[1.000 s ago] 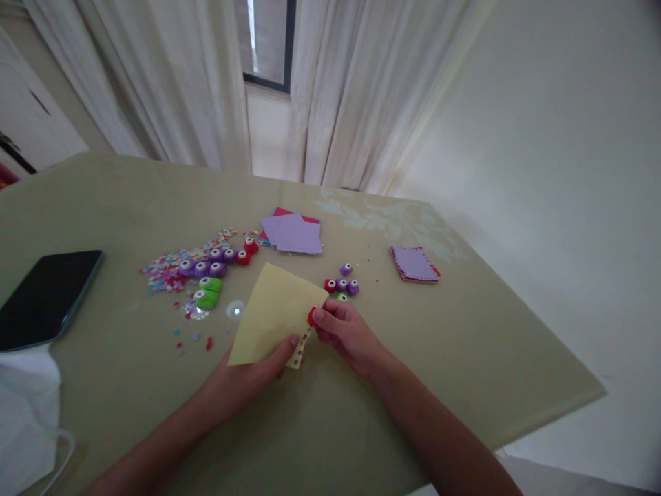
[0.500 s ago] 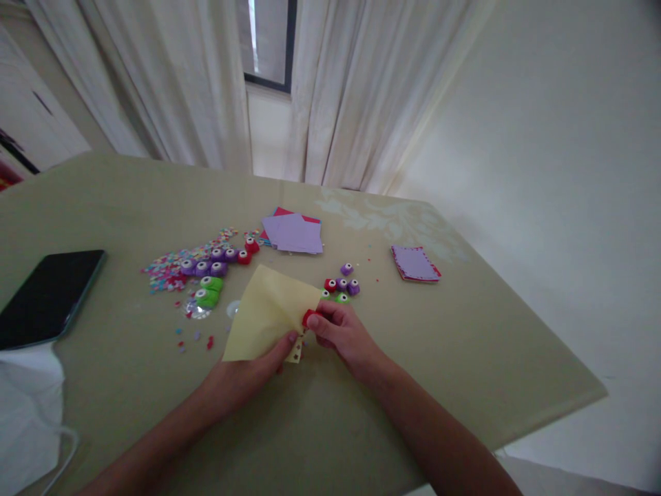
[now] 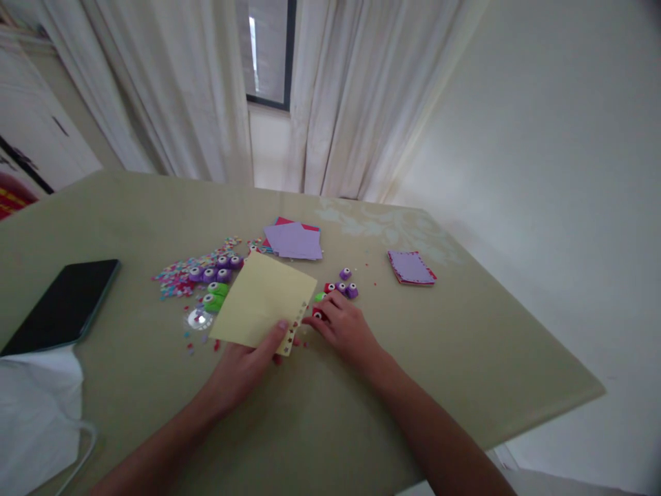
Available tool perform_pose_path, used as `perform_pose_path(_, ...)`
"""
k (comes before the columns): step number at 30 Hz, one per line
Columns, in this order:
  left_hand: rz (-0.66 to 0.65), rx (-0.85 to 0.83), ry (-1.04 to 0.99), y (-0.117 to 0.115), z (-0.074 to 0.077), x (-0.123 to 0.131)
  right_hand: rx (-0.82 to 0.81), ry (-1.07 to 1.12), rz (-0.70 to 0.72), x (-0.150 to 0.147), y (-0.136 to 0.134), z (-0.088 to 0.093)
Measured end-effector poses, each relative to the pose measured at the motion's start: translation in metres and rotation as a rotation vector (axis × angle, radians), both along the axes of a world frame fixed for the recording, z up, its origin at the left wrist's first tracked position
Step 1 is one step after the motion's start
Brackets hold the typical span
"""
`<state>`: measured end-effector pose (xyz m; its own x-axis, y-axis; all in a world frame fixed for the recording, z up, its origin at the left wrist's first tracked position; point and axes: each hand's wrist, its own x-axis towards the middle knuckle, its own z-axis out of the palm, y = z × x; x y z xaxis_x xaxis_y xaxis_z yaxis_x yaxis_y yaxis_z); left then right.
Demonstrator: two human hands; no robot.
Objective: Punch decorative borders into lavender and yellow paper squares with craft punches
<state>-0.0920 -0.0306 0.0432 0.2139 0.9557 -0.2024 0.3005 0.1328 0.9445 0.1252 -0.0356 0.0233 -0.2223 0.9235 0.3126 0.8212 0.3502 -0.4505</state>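
Note:
My left hand (image 3: pixel 248 368) pinches a square sheet of yellow paper (image 3: pixel 261 296) near its lower right, thumb on top and fingers underneath. A row of small punched shapes, stars among them, runs along the sheet's right edge. Just right of that edge, my right hand (image 3: pixel 348 327) has its fingers closed around a small red craft punch (image 3: pixel 318 315) with an eye-like button. The punch is apart from the paper. Beyond the right hand stand several small punches (image 3: pixel 341 288), purple, red and green, partly hidden by the fingers.
Left of the sheet are purple punches (image 3: pixel 209 274), green punches (image 3: pixel 213 297), scattered paper confetti (image 3: pixel 178 272) and a clear round disc (image 3: pixel 199 318). Purple and red paper (image 3: pixel 295 242) lies behind, another paper stack (image 3: pixel 412 267) to the right. A dark tablet (image 3: pixel 62 303) and white cloth-like item (image 3: pixel 38 413) are at left.
The red punch has come off the paper's right edge and moved slightly right and down with my right hand. The sheet, bent before, now lies flatter in my left hand.

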Motion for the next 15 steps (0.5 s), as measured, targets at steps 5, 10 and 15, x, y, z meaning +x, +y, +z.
perform_pose_path(5,-0.111,0.011,-0.090,0.000,0.002,-0.001,0.060,-0.127,-0.047,-0.005,0.015,-0.020)
perform_pose_path(10,-0.124,0.018,-0.124,-0.003,0.005,-0.004,0.144,-0.215,-0.148,0.002,0.023,-0.019)
perform_pose_path(15,-0.194,0.045,-0.150,-0.008,0.001,-0.005,0.150,-0.322,-0.254,0.005,0.020,-0.016)
